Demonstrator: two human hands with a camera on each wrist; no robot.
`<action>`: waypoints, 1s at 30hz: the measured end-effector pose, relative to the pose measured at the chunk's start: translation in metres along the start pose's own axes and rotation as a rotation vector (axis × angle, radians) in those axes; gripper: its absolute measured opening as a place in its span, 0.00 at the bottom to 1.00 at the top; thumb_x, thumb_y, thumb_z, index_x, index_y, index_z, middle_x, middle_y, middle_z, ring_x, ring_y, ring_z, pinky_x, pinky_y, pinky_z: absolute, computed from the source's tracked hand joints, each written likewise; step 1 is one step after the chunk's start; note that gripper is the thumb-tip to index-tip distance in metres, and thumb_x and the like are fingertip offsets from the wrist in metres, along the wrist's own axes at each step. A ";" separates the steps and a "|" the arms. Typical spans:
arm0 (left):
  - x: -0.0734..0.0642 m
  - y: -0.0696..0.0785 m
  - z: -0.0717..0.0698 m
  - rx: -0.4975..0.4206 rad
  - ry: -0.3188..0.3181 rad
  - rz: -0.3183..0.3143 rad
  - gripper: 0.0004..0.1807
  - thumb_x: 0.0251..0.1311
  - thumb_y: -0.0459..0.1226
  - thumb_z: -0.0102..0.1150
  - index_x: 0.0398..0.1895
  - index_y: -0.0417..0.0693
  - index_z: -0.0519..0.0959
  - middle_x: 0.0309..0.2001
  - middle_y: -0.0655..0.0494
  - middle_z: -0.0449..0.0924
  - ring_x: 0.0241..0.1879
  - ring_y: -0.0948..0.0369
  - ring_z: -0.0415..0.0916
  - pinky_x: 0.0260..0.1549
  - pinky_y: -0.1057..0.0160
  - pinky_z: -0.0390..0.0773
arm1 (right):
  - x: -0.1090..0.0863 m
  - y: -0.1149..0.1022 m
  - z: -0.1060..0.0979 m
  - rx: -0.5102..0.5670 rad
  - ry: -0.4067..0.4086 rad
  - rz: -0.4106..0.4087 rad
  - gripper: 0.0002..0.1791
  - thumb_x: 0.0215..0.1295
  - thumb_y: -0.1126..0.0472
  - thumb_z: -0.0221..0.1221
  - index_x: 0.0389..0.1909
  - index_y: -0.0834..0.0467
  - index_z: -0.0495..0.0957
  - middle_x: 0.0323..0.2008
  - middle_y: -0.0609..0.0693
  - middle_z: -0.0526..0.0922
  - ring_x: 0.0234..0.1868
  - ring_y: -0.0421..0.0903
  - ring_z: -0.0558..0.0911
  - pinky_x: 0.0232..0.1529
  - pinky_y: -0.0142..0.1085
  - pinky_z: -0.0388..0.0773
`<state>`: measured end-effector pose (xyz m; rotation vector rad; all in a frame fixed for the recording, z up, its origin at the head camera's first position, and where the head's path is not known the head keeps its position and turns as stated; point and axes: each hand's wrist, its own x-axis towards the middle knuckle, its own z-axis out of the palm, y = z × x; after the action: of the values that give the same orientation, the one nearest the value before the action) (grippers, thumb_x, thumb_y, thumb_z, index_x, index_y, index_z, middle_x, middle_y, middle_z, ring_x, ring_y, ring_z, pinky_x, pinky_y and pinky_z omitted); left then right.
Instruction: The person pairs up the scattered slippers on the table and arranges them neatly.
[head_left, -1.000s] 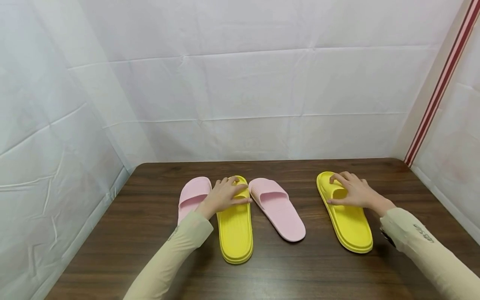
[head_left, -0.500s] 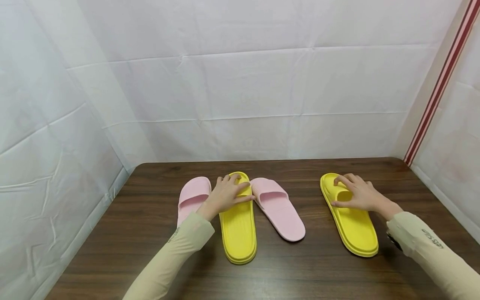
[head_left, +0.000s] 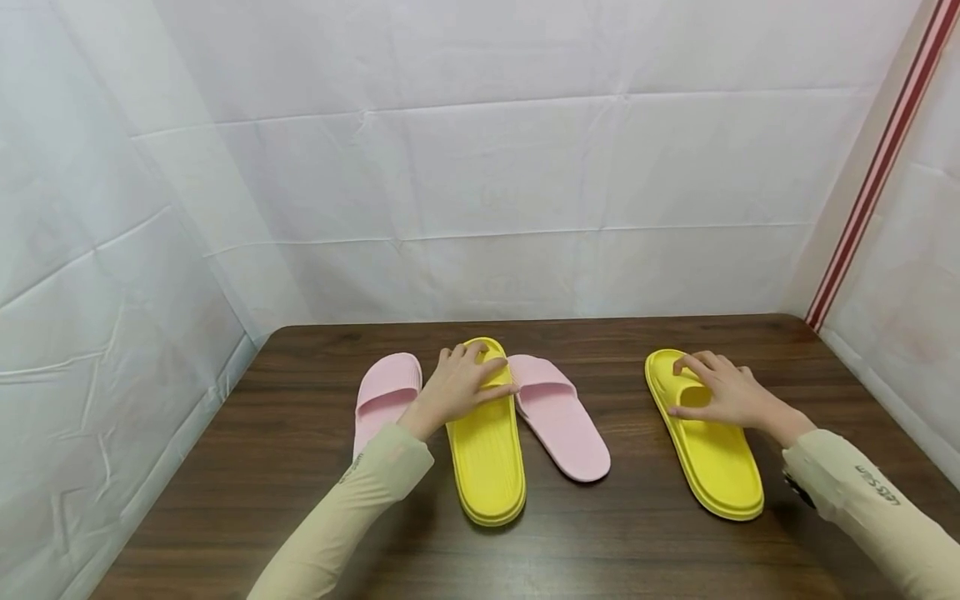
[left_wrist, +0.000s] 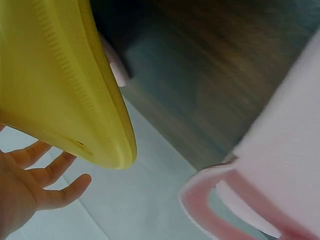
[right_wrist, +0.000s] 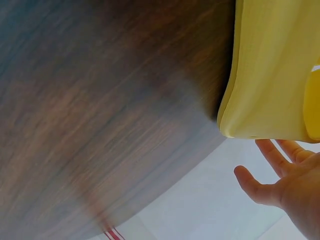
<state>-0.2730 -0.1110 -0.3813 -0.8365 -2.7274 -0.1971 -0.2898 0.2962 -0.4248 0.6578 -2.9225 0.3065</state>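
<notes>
My left hand (head_left: 456, 388) grips a yellow slide slipper (head_left: 489, 471) around its strap, thumb on the strap's right side. That slipper's toe overlaps the edge of the right-hand pink slipper (head_left: 566, 429); whether it is off the table I cannot tell. Farther right, my right hand (head_left: 726, 393) holds the second yellow slipper (head_left: 722, 471) by the strap, its heel pointing toward me. The other pink slipper (head_left: 382, 407) lies left of my left hand, partly hidden by the sleeve. In the wrist views, some fingers (left_wrist: 62, 195) extend past the yellow slippers' edges.
All of this is on a dark wood-grain table (head_left: 300, 500) with rounded far corners. White cloth (head_left: 495, 208) hangs behind and at both sides, with a red stripe (head_left: 881, 183) at the right. Table surface shows between the pink pair and the right yellow slipper.
Both hands have shifted right with their yellow slippers. The left one also went slightly farther away and tilted a little; the right one came slightly nearer. The pink slippers stay put.
</notes>
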 end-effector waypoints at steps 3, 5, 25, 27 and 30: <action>0.002 0.003 -0.003 0.000 0.014 -0.002 0.24 0.55 0.60 0.46 0.48 0.60 0.74 0.50 0.47 0.70 0.44 0.50 0.68 0.40 0.50 0.63 | -0.002 0.000 -0.001 0.000 -0.002 -0.001 0.32 0.44 0.31 0.57 0.46 0.44 0.63 0.48 0.53 0.68 0.49 0.55 0.69 0.38 0.57 0.61; 0.003 0.006 -0.006 -0.006 0.029 0.005 0.23 0.55 0.59 0.47 0.48 0.59 0.74 0.50 0.47 0.70 0.44 0.50 0.68 0.39 0.51 0.63 | -0.004 0.000 -0.001 -0.001 -0.005 -0.002 0.31 0.45 0.31 0.57 0.46 0.44 0.63 0.48 0.53 0.68 0.49 0.56 0.69 0.38 0.57 0.61; 0.032 0.063 -0.018 0.011 0.034 0.087 0.24 0.53 0.63 0.45 0.48 0.63 0.72 0.51 0.49 0.69 0.45 0.51 0.69 0.39 0.54 0.64 | -0.013 -0.001 -0.005 -0.068 -0.002 -0.009 0.31 0.48 0.31 0.55 0.48 0.45 0.63 0.48 0.52 0.68 0.48 0.55 0.71 0.42 0.59 0.58; 0.034 0.069 -0.018 0.021 0.011 0.087 0.26 0.54 0.63 0.42 0.50 0.63 0.72 0.52 0.50 0.69 0.46 0.51 0.69 0.40 0.54 0.64 | -0.014 0.000 -0.006 -0.068 -0.004 -0.006 0.31 0.48 0.31 0.55 0.48 0.44 0.63 0.49 0.52 0.68 0.49 0.55 0.71 0.42 0.60 0.58; 0.039 0.077 -0.017 0.023 -0.017 0.089 0.27 0.54 0.64 0.40 0.51 0.64 0.71 0.53 0.50 0.68 0.47 0.51 0.69 0.40 0.55 0.64 | -0.014 0.000 -0.006 -0.064 -0.010 -0.003 0.30 0.48 0.32 0.54 0.48 0.44 0.63 0.49 0.53 0.68 0.49 0.56 0.70 0.42 0.60 0.58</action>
<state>-0.2563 -0.0304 -0.3500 -0.9549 -2.6961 -0.1402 -0.2764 0.3031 -0.4209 0.6564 -2.9271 0.2093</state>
